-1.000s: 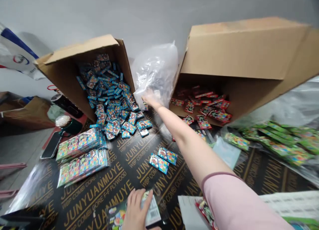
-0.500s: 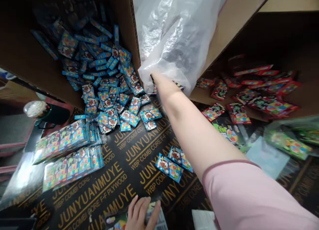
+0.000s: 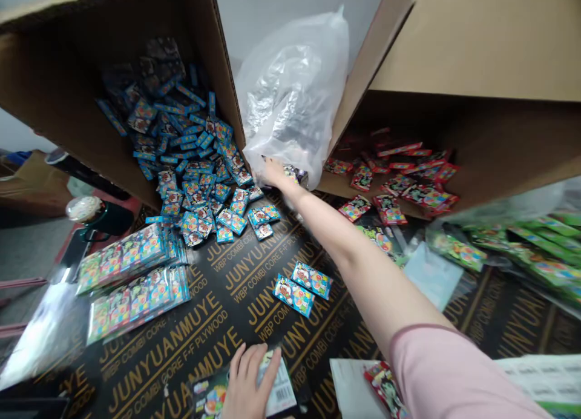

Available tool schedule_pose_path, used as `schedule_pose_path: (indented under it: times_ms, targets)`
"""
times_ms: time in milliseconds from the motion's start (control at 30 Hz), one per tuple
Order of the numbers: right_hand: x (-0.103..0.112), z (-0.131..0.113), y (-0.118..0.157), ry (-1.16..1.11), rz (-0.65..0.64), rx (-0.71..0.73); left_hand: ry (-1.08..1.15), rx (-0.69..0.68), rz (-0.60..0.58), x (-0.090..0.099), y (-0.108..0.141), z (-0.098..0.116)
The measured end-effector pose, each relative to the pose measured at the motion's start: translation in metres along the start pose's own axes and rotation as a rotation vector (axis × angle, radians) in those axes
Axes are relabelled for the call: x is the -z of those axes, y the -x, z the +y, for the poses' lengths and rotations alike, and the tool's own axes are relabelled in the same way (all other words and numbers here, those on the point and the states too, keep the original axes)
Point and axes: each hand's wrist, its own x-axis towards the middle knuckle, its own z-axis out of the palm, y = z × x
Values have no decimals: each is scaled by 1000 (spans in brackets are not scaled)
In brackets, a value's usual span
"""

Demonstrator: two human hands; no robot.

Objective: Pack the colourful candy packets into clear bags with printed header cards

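Note:
My right hand (image 3: 273, 171) reaches into the mouth of a translucent plastic bag (image 3: 293, 98); its fingers are partly covered by the film. Dark packets (image 3: 297, 175) show at the bag's opening beside my wrist. My left hand (image 3: 249, 376) lies flat with fingers spread over a dark packet with a pale barcoded part (image 3: 280, 386) at the bottom edge. Two blue packets (image 3: 294, 294) lie on the table between my hands.
A cardboard box (image 3: 222, 62) at left spills blue packets (image 3: 195, 183). Another box (image 3: 476, 56) holds red packets (image 3: 422, 192). Sleeved packs (image 3: 136, 298) and a lidded cup (image 3: 106, 218) sit left; green packs (image 3: 540, 255) lie right.
The view has shifted, showing more on the right side. My right hand has drawn back slightly, so its back now shows at the bag's mouth. My left hand stays on the packet.

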Motion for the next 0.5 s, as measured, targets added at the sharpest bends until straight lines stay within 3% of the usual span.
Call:
schedule_pose_path:
  times_ms: [100,333,400,500]
  targets:
    - [9,-11,41,55,13,-22,36,44,-30,9,-4,5]
    - [22,-28,183,34,-93,89,142,122,-226,25,-3,8]
    - [37,-25,207,11,-110,93,159,127,-239,27,-2,7]
    - [66,-17,227,44,-30,1,174,124,-242,29,-3,7]
